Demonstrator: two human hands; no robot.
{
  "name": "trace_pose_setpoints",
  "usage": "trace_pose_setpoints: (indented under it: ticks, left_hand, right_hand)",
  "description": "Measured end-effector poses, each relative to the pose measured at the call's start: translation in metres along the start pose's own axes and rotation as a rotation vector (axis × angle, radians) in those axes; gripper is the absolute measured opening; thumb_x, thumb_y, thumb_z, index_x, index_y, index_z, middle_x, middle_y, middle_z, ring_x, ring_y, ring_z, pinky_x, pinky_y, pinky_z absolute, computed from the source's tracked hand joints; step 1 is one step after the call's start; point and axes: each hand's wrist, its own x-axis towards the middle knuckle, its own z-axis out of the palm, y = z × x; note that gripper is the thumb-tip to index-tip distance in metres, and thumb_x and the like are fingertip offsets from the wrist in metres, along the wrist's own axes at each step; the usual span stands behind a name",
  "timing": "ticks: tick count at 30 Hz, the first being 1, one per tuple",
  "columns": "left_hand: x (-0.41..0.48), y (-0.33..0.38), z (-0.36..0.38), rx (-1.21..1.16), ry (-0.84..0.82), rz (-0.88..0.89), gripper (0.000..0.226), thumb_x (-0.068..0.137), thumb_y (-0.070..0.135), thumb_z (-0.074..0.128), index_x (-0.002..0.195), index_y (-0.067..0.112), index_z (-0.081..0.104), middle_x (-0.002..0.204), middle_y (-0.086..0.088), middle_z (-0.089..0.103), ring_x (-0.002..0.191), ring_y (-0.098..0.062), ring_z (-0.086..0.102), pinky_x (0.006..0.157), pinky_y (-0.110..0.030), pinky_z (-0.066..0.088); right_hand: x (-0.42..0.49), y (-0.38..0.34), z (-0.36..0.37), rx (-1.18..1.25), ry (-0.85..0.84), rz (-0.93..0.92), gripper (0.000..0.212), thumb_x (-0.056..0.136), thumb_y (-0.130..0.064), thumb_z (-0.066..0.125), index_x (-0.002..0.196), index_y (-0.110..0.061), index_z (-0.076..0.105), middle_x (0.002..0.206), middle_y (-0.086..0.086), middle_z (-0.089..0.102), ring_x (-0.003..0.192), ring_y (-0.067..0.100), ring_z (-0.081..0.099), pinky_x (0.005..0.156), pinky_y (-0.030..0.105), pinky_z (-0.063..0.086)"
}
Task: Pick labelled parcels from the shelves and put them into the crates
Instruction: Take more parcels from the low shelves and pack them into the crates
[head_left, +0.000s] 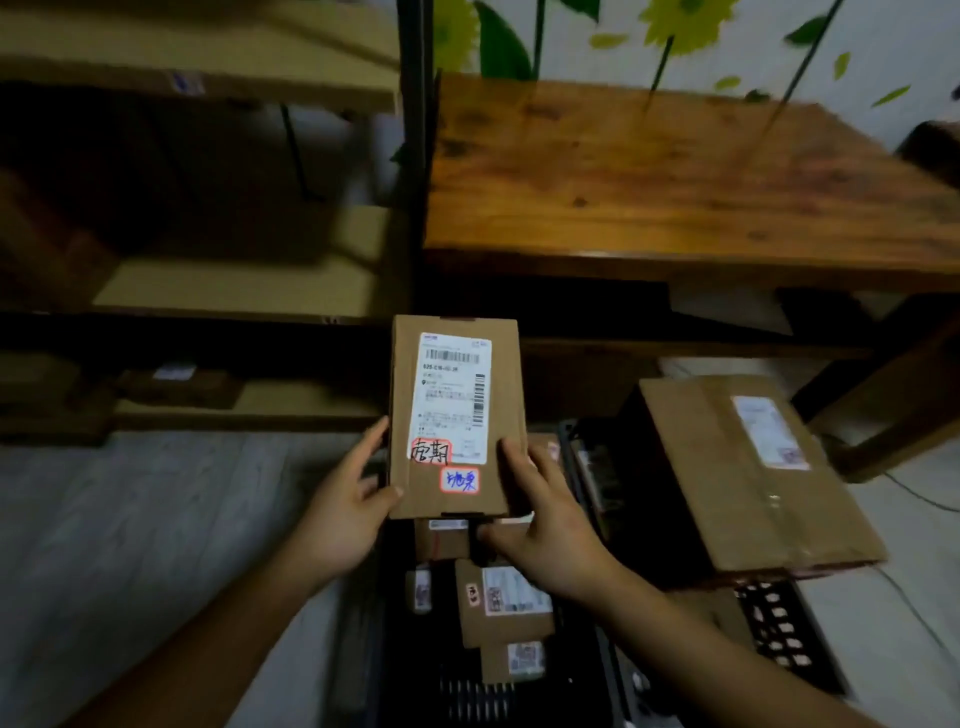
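Packing is being carried on midway: a flat brown cardboard parcel with a white label (457, 415) is being gripped by left hand (343, 509) and right hand (545, 530) above the black plastic crate (470, 699), already partly filled, with shelf parcels (179, 387) remaining.

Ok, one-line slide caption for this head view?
Left hand and right hand hold a flat brown cardboard parcel with white shipping label above a black plastic crate holding smaller labelled parcels.

In dim light, a brown wooden table (675, 171) stands against a sunflower-painted wall (883, 47) on pale floor (130, 519).
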Motion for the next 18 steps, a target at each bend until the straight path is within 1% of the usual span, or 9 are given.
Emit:
trace_pose_setpoints:
  ticks: [2,4,7,10,12,14,15,17,18]
  left_hand:
    - [0.020,-0.054,0.003,0.059,-0.006,0.011,0.070,0.091,-0.003,0.052,0.142,0.037,0.026,0.138,0.013,0.037,0.129,-0.017,0.042,0.101,-0.032,0.043]
    - [0.039,-0.106,0.006,0.126,-0.046,0.009,0.072,0.087,0.000,0.060,0.141,0.035,0.028,0.144,0.009,0.038,0.132,-0.016,0.040,0.109,-0.037,0.037]
    - [0.063,-0.177,0.013,0.301,-0.098,0.019,0.088,0.076,0.006,0.074,0.145,0.032,0.027,0.150,0.003,0.031,0.133,-0.011,0.037,0.113,-0.037,0.033]
    - [0.083,-0.231,0.017,0.450,-0.080,0.033,0.090,0.078,0.011,0.073,0.149,0.029,0.020,0.150,0.010,0.026,0.128,-0.004,0.036,0.110,-0.024,0.030]
    - [0.094,-0.261,0.018,0.576,-0.054,0.078,0.088,0.080,0.018,0.072,0.149,0.031,0.018,0.150,0.011,0.028,0.127,-0.004,0.036,0.107,-0.022,0.030]
    - [0.104,-0.285,0.019,0.653,-0.050,0.124,0.087,0.081,0.022,0.071,0.149,0.032,0.017,0.150,0.010,0.029,0.129,-0.007,0.037,0.106,-0.023,0.030]
    - [0.107,-0.295,0.021,0.678,-0.055,0.146,0.086,0.082,0.023,0.070,0.149,0.031,0.016,0.151,0.010,0.028,0.130,-0.008,0.036,0.106,-0.022,0.029]
    - [0.112,-0.308,0.025,0.726,-0.051,0.168,0.086,0.084,0.025,0.068,0.150,0.030,0.014,0.152,0.008,0.026,0.134,-0.012,0.033,0.109,-0.025,0.027]
    - [0.114,-0.311,0.027,0.764,-0.040,0.166,0.086,0.085,0.027,0.067,0.150,0.030,0.012,0.154,0.007,0.023,0.138,-0.015,0.028,0.113,-0.031,0.025]
  right_hand:
    - [0.020,0.040,0.038,-0.085,0.003,-0.027,0.092,0.088,-0.025,0.068,0.155,-0.026,0.004,0.161,-0.002,0.004,0.146,0.015,0.018,0.112,0.017,0.022]
    - [0.039,0.081,0.074,-0.157,0.016,-0.051,0.088,0.091,-0.026,0.065,0.154,-0.021,0.005,0.161,0.004,0.007,0.147,0.020,0.018,0.115,0.021,0.021]
    - [0.063,0.136,0.120,-0.237,0.006,-0.059,0.082,0.094,-0.035,0.059,0.155,-0.024,0.005,0.162,0.006,0.008,0.145,0.027,0.020,0.119,0.039,0.024]
    - [0.082,0.176,0.155,-0.450,-0.001,-0.084,0.077,0.096,-0.047,0.049,0.156,-0.022,0.009,0.160,0.007,0.017,0.142,0.030,0.021,0.117,0.040,0.021]
    - [0.091,0.194,0.177,-0.531,0.039,-0.133,0.072,0.093,-0.052,0.045,0.151,-0.013,0.027,0.152,0.015,0.036,0.137,0.039,0.033,0.114,0.049,0.029]
    - [0.102,0.217,0.196,-0.589,0.066,-0.194,0.072,0.085,-0.055,0.041,0.136,-0.005,0.051,0.130,0.021,0.058,0.122,0.046,0.052,0.099,0.059,0.044]
    - [0.107,0.228,0.203,-0.629,0.075,-0.208,0.072,0.082,-0.055,0.040,0.130,-0.004,0.056,0.122,0.021,0.063,0.117,0.046,0.056,0.095,0.062,0.046]
    - [0.113,0.236,0.207,-0.723,0.089,-0.221,0.073,0.082,-0.057,0.036,0.130,-0.006,0.056,0.124,0.019,0.063,0.124,0.043,0.052,0.101,0.062,0.037]
    - [0.112,0.234,0.206,-0.758,0.087,-0.215,0.074,0.084,-0.058,0.033,0.137,-0.008,0.050,0.133,0.018,0.057,0.133,0.042,0.043,0.109,0.059,0.025]
